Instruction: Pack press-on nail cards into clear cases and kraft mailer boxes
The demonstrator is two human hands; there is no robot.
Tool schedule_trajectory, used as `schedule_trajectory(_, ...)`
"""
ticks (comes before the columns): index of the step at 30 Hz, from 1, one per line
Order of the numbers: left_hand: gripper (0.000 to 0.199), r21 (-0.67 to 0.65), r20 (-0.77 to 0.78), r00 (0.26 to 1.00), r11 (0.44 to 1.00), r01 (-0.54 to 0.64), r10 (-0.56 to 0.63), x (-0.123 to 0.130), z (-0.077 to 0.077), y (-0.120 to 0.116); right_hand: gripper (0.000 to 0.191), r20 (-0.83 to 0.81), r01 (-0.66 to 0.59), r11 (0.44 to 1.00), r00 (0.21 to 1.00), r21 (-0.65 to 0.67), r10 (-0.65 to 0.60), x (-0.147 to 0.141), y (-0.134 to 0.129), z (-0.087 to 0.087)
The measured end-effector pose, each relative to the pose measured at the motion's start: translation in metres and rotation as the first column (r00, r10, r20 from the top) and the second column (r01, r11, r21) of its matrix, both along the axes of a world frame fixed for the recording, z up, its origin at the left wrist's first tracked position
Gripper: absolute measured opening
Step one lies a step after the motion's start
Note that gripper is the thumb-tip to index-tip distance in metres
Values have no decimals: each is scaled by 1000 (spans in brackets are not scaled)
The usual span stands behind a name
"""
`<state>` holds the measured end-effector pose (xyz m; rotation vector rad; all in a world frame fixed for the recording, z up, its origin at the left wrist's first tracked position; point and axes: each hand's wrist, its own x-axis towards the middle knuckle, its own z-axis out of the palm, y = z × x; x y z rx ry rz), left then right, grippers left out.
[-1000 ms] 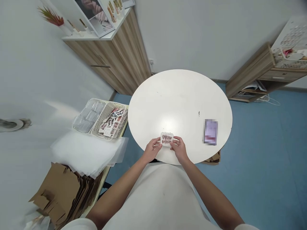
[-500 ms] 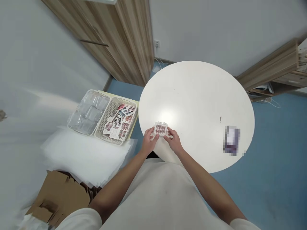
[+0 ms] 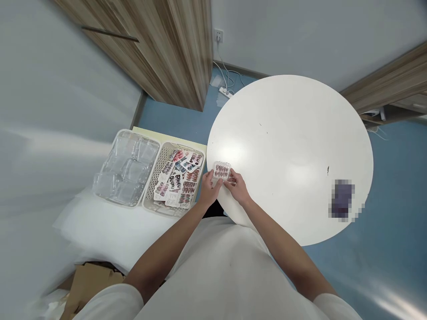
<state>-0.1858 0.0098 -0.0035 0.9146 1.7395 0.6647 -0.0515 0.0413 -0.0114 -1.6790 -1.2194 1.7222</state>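
We hold a small clear box (image 3: 221, 165) with two rows of pinkish nails (image 3: 221, 174) near the left edge of the surface (image 3: 287, 129).

Arms (image 3: 173, 243) forward, left hand (image 3: 208, 190) near right hand (image 3: 238, 188), fingers (image 3: 210, 175) bent

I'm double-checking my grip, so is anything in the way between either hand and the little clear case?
Nothing visible stands in the way: the left hand and right hand both hold the clear case directly, one at each side. The basket of cards sits beyond the left hand, not between.
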Motion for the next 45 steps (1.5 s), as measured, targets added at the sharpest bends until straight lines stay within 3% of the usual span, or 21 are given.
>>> schedule_trajectory(12,58,76,7,1000,997,13,-14,-3,-4,6,67,86,-14,998,996,62,9,-13,9,-10)
schedule_trajectory(22,57,50,2,998,997,65,-65,-6,5,5,74,94,-18,996,996,93,10,-14,4,-12)
schedule_trajectory(31,66,141,80,996,989,37,-48,-6,-7,-9,83,68,-28,998,997,61,24,-6,-21,-3)
schedule_trajectory(37,70,153,89,995,987,-57,44,0,-9,-28,85,54,-107,994,993,7,107,16,-43,14)
schedule_trajectory(40,62,177,97,993,981,-76,59,9,-4,-41,79,42,-176,984,984,11,176,32,-52,30)
schedule_trajectory(45,46,176,167,983,979,-104,74,31,9,-69,58,-144,-273,962,953,-14,268,61,-60,52)
